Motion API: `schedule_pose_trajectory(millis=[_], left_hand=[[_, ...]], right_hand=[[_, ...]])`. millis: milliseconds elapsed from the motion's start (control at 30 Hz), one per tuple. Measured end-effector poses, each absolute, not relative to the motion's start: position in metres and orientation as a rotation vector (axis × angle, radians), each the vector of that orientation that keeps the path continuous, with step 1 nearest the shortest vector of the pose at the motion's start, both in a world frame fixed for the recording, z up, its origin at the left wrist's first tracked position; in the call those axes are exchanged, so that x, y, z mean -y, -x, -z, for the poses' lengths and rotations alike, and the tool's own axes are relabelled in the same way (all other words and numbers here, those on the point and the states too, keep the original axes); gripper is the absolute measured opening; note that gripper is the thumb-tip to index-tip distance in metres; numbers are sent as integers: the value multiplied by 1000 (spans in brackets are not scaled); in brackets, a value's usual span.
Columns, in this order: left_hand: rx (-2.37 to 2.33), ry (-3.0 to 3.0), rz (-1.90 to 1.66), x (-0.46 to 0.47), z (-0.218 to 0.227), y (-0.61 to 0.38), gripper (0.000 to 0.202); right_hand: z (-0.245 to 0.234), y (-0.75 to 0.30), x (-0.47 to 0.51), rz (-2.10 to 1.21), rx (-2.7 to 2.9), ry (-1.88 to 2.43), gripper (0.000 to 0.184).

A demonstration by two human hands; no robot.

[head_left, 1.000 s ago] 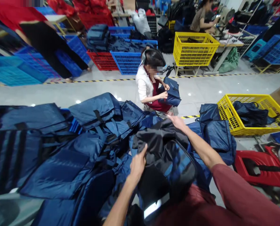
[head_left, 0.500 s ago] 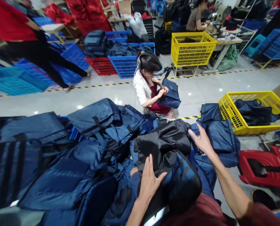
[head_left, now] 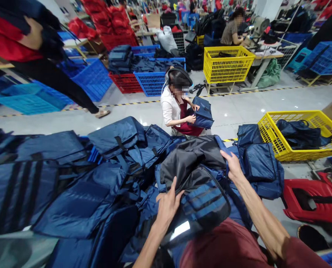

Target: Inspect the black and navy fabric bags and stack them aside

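Observation:
A backpack (head_left: pixel 192 160) with black lining turned outward and navy strips on a dark panel lies on the pile before me. My left hand (head_left: pixel 166 204) rests on its near left side, index finger and thumb stretched apart. At the far right edge, my right hand (head_left: pixel 233 165) is closed on the bag's blue-edged fabric, thumb and fingers pressed together. A white reflective strip (head_left: pixel 180 230) shows at the bag's near end, close to my body. Navy bags (head_left: pixel 82 201) are heaped to the left, and a navy bag (head_left: pixel 259 162) sits right of my right hand.
A seated co-worker (head_left: pixel 177 104) handles a navy bag (head_left: pixel 202 111) beyond the pile. A yellow crate (head_left: pixel 299 154) holds navy bags at right; a red item with a black strap (head_left: pixel 316 197) lies below it. At upper left, a person in red (head_left: pixel 4 37) walks past blue crates (head_left: pixel 96 80).
My right hand has closed on the bag's edge, where it was spread beside it. My left hand has shifted slightly left, and the striped panel shows flatter. The person in red has moved.

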State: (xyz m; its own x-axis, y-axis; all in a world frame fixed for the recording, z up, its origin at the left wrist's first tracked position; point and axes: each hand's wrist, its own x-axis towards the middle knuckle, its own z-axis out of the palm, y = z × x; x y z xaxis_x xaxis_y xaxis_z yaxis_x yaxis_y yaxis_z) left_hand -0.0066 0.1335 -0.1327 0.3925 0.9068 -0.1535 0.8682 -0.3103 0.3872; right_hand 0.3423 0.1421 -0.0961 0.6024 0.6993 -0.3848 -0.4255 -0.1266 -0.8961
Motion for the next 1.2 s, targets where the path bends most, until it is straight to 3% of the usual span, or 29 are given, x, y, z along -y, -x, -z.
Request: schedule_pose_trajectory(millis=[167,333,433,700,867,1000,1200], left_hand=[[-1527,-2274,-304,-133,92,59,70],[-1510,-2210,-218,-134,145,53,41],[-1536,-2244,-96,-141,179,38,34],[-1583,-2258,-71,-114,188,74,45],[-1712,-2060,224,-99,202,59,45],[-1689,-2025,303,-105,204,49,50],[-1635,-2165,195,-99,186,52,39]], right_hand=[[35,-362,-163,-1034,367,1164,46],[98,-350,-163,-1130,162,1445,35],[134,-342,-151,-1168,96,1582,30],[100,-342,-126,-1050,357,1364,59],[159,-321,-91,-1007,474,1717,60],[189,-317,-82,-998,580,1737,57],[133,-320,-92,-934,464,1687,57]])
